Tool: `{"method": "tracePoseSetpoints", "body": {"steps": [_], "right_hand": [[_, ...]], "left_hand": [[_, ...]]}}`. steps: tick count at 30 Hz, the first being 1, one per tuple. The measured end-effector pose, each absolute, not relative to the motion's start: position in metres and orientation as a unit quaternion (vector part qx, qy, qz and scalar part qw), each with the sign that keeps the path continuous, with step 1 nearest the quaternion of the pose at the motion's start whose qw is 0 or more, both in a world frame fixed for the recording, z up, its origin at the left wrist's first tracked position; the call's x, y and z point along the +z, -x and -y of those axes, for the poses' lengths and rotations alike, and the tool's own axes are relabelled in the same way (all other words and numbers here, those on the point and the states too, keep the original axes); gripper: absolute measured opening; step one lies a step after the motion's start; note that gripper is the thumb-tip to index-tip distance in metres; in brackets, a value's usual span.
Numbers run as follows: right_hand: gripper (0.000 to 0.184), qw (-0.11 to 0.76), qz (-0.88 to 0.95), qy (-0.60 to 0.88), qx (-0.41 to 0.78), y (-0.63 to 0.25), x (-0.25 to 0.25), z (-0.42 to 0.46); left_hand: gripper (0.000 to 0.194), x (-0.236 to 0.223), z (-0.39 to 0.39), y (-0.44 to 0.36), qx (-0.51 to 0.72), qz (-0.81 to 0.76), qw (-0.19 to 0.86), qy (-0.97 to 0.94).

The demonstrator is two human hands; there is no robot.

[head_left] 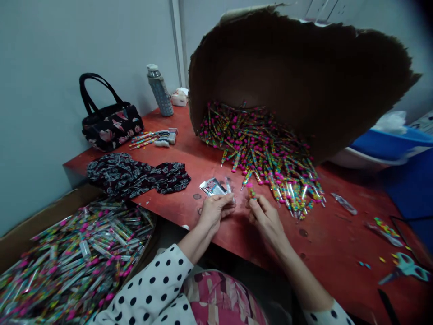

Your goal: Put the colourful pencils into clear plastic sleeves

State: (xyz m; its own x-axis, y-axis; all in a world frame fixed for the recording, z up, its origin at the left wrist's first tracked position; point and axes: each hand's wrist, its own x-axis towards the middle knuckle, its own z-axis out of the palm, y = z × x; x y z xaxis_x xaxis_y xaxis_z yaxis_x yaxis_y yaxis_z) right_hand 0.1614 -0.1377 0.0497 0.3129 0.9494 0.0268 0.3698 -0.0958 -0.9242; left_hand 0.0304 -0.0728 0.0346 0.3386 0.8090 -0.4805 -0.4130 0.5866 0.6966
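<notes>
Table [338, 253]: red-painted wood, scuffed and chipped. On it, a loose heap of pink-tipped multicoloured sticks [260, 158] in clear plastic sleeves, lying against a curved, torn-edged cardboard sheet [287, 76]. Right hand [265, 219]: nearly closed, fingertips pinching one sleeved stick [251, 192] just beside the heap's near edge. Left hand [214, 212]: half-curled, its fingers at a clear plastic sleeve [229, 187], grip not certain. Just above it, a shiny packet [212, 186] with a printed label, wording too small to read. Further along: a black floral handbag [108, 122] with looped handles, a bottle in a grey-blue patterned sleeve [158, 92], and crumpled dark patterned cloth [135, 174]. To the right, green-handled scissors [404, 268]. Below the table's left edge, a cardboard tray [20, 246] holds a large pile of sleeved sticks [74, 257]. Sleeve [145, 284]: white, with black polka dots.
</notes>
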Motion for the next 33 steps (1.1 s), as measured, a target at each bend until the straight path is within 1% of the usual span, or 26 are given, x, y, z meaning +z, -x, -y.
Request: {"method": "tracePoseSetpoints", "body": {"steps": [3,6,12,16,18,23,26,29,33], "right_hand": [[0.023,0.396,0.553,0.678,0.279,-0.154,0.046,0.163],[0.023,0.373,0.592,0.669,0.250,-0.146,0.040,0.174],[0.023,0.369,0.582,0.684,0.238,-0.143,0.037,0.172],[0.024,0.384,0.565,0.692,0.234,-0.141,0.041,0.173],[0.023,0.407,0.537,0.694,0.255,-0.139,0.042,0.176],[0.024,0.480,0.419,0.678,0.367,-0.133,0.041,0.176],[0.023,0.503,0.404,0.660,0.385,-0.133,0.042,0.168],[0.025,0.526,0.403,0.631,0.404,-0.134,0.042,0.163],[0.027,0.548,0.369,0.549,0.512,-0.135,0.036,0.170]], "left_hand": [[0.027,0.036,0.073,-0.031,0.401,-0.402,0.804,-0.178],[0.026,0.036,0.074,-0.035,0.405,-0.383,0.819,-0.137],[0.025,0.043,0.083,-0.040,0.408,-0.359,0.825,-0.154],[0.025,0.047,0.089,-0.041,0.418,-0.367,0.804,-0.208],[0.025,0.048,0.091,-0.042,0.432,-0.372,0.786,-0.239],[0.023,0.044,0.099,-0.046,0.456,-0.381,0.743,-0.307],[0.024,0.038,0.105,-0.048,0.442,-0.384,0.733,-0.346],[0.025,0.034,0.105,-0.045,0.426,-0.374,0.754,-0.332],[0.021,0.034,0.097,-0.037,0.459,-0.351,0.780,-0.241]]}}
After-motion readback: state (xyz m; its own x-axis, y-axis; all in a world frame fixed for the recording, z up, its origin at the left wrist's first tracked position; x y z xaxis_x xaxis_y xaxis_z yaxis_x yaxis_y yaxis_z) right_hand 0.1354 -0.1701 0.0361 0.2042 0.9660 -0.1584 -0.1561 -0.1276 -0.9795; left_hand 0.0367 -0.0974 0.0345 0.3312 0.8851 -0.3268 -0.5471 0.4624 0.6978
